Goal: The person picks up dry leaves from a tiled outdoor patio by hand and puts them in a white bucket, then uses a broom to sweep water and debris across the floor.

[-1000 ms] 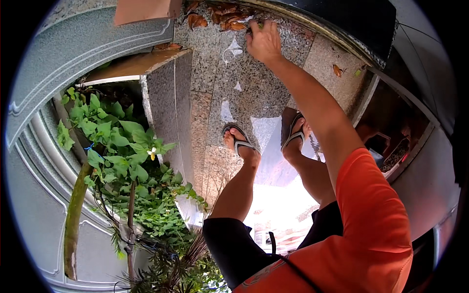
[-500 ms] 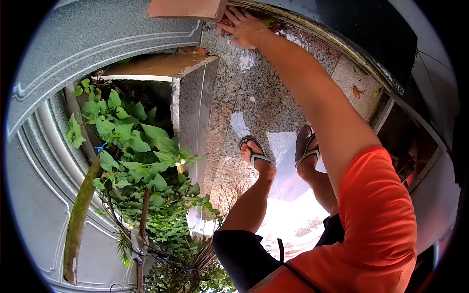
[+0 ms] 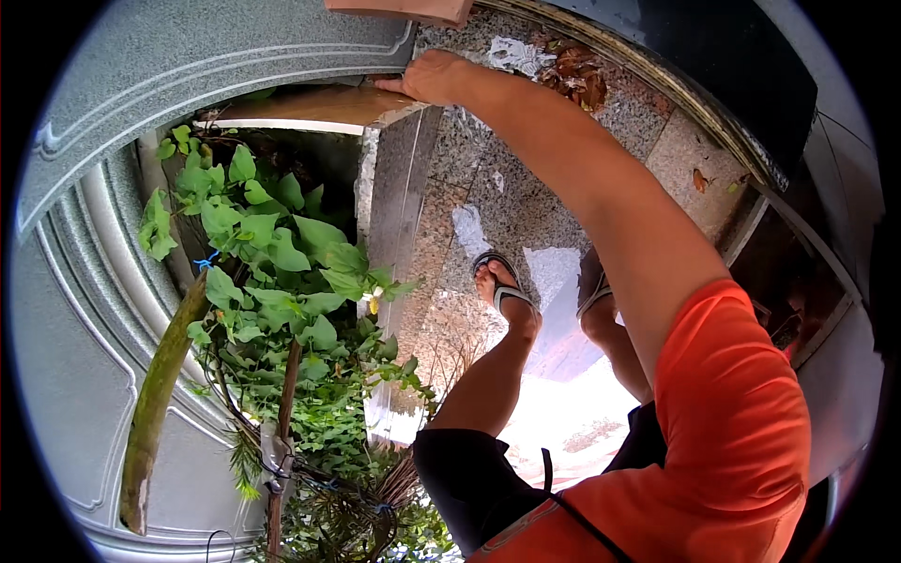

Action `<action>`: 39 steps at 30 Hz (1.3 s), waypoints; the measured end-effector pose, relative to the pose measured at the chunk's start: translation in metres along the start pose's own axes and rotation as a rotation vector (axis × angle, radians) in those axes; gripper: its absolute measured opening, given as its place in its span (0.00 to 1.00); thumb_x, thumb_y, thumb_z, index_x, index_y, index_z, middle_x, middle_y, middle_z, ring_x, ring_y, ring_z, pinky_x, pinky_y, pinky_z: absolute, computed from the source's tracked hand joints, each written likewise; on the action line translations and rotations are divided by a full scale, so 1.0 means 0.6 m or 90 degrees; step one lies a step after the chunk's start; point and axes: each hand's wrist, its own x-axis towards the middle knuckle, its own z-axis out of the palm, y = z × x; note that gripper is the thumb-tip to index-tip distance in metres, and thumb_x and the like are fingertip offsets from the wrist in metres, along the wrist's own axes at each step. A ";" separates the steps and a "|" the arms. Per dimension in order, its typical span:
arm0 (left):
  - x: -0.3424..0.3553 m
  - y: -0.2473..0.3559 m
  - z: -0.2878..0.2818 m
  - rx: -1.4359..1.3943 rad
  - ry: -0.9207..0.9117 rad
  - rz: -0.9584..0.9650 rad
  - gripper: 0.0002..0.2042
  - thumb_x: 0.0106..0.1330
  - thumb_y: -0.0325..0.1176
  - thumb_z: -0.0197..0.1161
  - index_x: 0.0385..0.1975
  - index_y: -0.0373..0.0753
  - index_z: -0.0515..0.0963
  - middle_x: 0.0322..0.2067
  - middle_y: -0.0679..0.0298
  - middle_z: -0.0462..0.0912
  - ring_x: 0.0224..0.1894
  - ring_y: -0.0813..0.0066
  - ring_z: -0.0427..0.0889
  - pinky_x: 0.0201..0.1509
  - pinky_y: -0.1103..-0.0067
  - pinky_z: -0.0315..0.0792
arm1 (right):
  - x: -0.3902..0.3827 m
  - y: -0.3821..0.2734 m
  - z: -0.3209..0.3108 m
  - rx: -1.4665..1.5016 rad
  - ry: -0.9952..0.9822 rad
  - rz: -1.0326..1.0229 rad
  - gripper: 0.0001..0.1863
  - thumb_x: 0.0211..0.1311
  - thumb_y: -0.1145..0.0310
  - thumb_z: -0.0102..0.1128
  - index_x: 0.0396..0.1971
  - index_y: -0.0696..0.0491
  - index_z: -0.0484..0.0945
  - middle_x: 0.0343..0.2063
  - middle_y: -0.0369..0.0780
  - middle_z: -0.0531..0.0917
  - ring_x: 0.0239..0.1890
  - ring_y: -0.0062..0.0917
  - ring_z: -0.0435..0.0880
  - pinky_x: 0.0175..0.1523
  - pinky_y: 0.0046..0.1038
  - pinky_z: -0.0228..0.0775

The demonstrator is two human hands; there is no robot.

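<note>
My right hand (image 3: 420,77) reaches to the top of the view, at the back corner of the brown-topped stone planter (image 3: 314,111), beside the curved grey stone wall (image 3: 225,52). At least one finger stretches out along that corner; the others are partly hidden, and I see nothing held. To the right of the hand lie a heap of dry brown leaves (image 3: 580,73) and a white patch (image 3: 521,56) on the speckled floor (image 3: 629,113). A terracotta block (image 3: 399,7) sits above the hand. My left hand is out of view.
A leafy plant (image 3: 282,244) with a mossy branch (image 3: 164,389) fills the planter's side at left. A dark curved ledge (image 3: 732,56) borders the right, above a dark recess (image 3: 798,263). My feet in flip-flops (image 3: 499,281) stand on the paved path.
My right hand has moved left and down from among the leaves to the planter's corner, uncovering the leaf heap. The whole scene has shifted right in the view.
</note>
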 end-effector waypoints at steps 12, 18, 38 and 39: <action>0.013 0.002 0.011 -0.021 -0.044 -0.072 0.18 0.75 0.43 0.49 0.46 0.33 0.75 0.48 0.55 0.79 0.50 0.62 0.74 0.57 0.73 0.66 | 0.007 0.052 0.059 -0.039 -0.104 0.134 0.17 0.71 0.62 0.48 0.51 0.47 0.83 0.48 0.41 0.85 0.48 0.37 0.84 0.52 0.38 0.78; 0.026 -0.010 0.017 -0.131 -0.038 -0.114 0.16 0.75 0.42 0.52 0.48 0.36 0.76 0.49 0.61 0.79 0.50 0.70 0.75 0.55 0.77 0.68 | -0.122 0.098 0.035 -0.241 -0.122 0.078 0.12 0.69 0.67 0.49 0.41 0.52 0.83 0.37 0.42 0.85 0.40 0.34 0.86 0.42 0.34 0.80; 0.018 -0.017 0.015 -0.013 -0.033 -0.070 0.23 0.76 0.48 0.44 0.48 0.30 0.74 0.54 0.53 0.76 0.55 0.57 0.73 0.62 0.69 0.64 | -0.016 0.034 0.042 -0.241 -0.053 0.003 0.14 0.71 0.67 0.48 0.49 0.44 0.83 0.37 0.39 0.86 0.43 0.37 0.86 0.44 0.37 0.81; 0.015 0.029 0.005 0.044 -0.100 -0.045 0.22 0.76 0.47 0.43 0.43 0.29 0.73 0.46 0.50 0.77 0.51 0.52 0.72 0.59 0.64 0.63 | -0.053 0.073 0.052 -0.247 -0.070 0.022 0.14 0.71 0.67 0.48 0.49 0.44 0.83 0.37 0.39 0.86 0.43 0.37 0.86 0.44 0.37 0.81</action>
